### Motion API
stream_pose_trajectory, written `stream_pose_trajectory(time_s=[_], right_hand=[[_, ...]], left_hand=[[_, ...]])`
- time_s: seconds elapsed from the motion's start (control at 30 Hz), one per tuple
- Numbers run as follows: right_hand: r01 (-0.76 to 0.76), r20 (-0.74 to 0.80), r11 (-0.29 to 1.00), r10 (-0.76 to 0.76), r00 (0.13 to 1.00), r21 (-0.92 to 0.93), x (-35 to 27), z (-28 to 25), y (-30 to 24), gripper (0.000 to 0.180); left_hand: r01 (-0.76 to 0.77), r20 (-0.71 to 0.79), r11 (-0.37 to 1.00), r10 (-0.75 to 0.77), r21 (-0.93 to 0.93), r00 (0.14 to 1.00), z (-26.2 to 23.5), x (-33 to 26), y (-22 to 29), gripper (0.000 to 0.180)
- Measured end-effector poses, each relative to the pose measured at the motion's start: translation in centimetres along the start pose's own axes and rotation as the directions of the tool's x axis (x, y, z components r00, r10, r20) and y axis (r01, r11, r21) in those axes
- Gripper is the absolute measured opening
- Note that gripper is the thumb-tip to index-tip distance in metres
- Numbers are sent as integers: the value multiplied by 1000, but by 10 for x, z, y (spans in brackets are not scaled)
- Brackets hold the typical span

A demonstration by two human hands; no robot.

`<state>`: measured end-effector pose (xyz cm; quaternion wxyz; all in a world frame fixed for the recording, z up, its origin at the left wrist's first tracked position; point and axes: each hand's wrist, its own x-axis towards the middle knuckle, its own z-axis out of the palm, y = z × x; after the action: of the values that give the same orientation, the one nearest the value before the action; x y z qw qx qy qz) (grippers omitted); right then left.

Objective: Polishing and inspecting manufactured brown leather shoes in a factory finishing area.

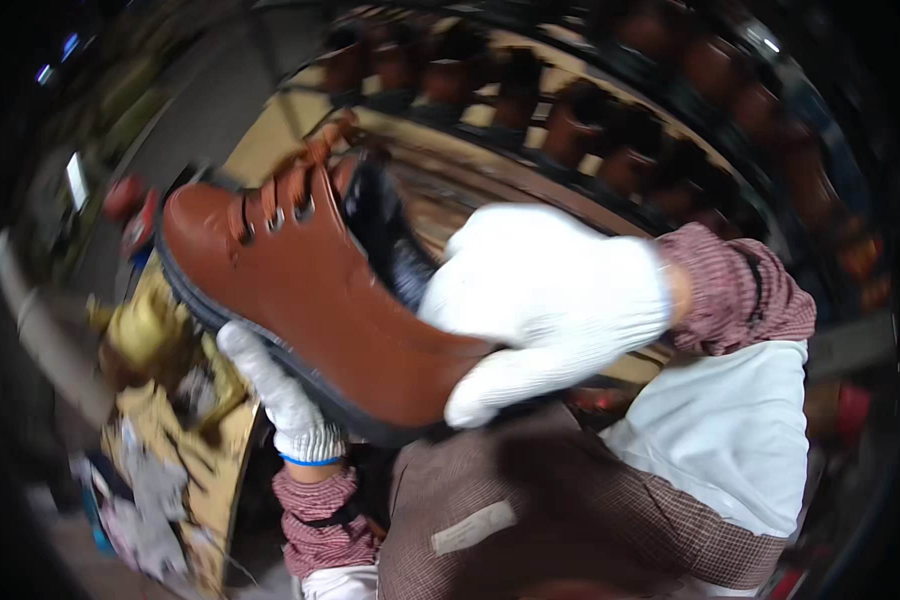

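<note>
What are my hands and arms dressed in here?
Your left hand and right hand wear white knitted gloves, the left with a blue edge at its wrist. Both arms have gathered, reddish patterned cuffs crossed by dark strips, with white fabric beyond.

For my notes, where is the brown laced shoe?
Head view, left of centre: the brown laced shoe is between the white-gloved left hand and right hand.

1. A pale wooden rack (258, 138) spans the upper middle, its tiers bending toward the right.
2. A grey surface (210, 95), floor or wall, blurs at upper left.
3. A white light (76, 181) glows far left; bluish lights (70, 45) shine above it.
4. Dimness surrounds everything.
</note>
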<state>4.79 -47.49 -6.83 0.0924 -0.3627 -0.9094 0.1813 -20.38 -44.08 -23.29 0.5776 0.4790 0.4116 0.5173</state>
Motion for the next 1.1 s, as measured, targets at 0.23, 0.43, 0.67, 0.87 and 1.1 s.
stream_pose_trajectory(time_s=[0.23, 0.43, 0.67, 0.87, 1.1], right_hand=[[-715, -706, 681, 583, 402, 156, -226, -57, -94, 37], [-954, -565, -251, 817, -118, -164, -348, -14, -13, 54], [-888, -769, -417, 626, -127, -193, -463, 43, 71, 47], [-886, -893, -464, 393, -220, 14, -478, 77, 109, 36], [-974, -611, -188, 758, -227, 128, -396, 86, 100, 47]], left_hand=[[146, 620, 984, -179, 104, 764, 94, 44, 2, 68], [235, 568, 949, -315, 211, 761, 81, 38, -21, 67], [306, 348, 930, -360, 202, 865, 17, 49, -10, 69], [236, 200, 952, -274, 194, 941, -15, 15, -8, 64], [295, 308, 949, -316, 113, 897, 2, 6, -28, 56]])
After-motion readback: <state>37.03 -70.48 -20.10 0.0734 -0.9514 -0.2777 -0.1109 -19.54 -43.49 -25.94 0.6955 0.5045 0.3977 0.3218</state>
